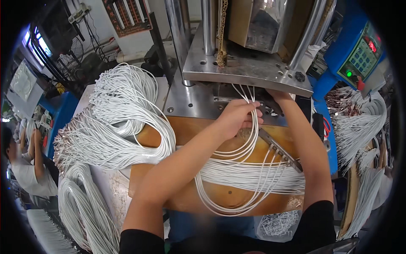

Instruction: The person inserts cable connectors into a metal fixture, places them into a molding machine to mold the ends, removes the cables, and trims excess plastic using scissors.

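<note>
My left hand [237, 117] is closed round a few white cables [255, 137], which loop down toward me. Their upper ends run in under the thick upper steel plate [245, 78] of a press. Beneath that plate's right side reaches my right hand [280, 95], its fingers hidden by the plate. A narrow metal bar [281, 150] lies slantwise between my arms, with several white cable ends along it. Nearer me, a flat bundle of white cables [237, 174] crosses the brown board [228, 199].
Large heaps of white cables [122, 93] lie at the left, and more cables [359, 122] hang at the right. A blue control box [359, 55] stands at the far right. Below the board is a clear bin [277, 224] of small white pieces. Another person [34, 169] sits at far left.
</note>
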Available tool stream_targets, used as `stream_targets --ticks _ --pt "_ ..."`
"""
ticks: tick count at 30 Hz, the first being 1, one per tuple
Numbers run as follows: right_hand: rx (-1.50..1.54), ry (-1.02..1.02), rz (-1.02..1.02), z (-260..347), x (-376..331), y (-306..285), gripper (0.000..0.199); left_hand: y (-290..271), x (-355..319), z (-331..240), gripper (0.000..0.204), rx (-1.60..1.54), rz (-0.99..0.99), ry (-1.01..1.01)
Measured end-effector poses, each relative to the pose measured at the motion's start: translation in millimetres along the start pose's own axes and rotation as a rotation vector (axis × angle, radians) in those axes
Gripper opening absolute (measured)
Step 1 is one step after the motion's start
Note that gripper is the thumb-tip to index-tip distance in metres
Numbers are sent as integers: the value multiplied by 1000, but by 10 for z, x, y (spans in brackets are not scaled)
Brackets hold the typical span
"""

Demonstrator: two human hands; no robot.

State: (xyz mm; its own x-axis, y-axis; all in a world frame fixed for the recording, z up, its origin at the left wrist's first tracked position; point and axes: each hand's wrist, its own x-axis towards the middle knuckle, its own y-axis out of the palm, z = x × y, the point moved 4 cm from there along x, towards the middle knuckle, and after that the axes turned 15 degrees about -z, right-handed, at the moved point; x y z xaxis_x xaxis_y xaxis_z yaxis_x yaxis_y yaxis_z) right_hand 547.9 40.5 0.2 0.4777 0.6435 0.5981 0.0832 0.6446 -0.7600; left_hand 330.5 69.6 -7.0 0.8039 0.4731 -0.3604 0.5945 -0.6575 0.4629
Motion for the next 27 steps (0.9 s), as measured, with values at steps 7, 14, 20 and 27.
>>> stream_targets --ticks 7,14,20,27 --pt "-30 -61 -87 -68 -51 -22 39 -12 5 -192 31 8 52 74" --pt "389 492 237 353 -530 -804 36 21 -508 -188 25 155 240 47" --pt "269 147 150 693 -855 -1062 48 -50 -1126 165 21 268 249 -212" --pt "103 112 220 432 -1036 -1288 28 -209 -2063 -56 17 534 403 -203"
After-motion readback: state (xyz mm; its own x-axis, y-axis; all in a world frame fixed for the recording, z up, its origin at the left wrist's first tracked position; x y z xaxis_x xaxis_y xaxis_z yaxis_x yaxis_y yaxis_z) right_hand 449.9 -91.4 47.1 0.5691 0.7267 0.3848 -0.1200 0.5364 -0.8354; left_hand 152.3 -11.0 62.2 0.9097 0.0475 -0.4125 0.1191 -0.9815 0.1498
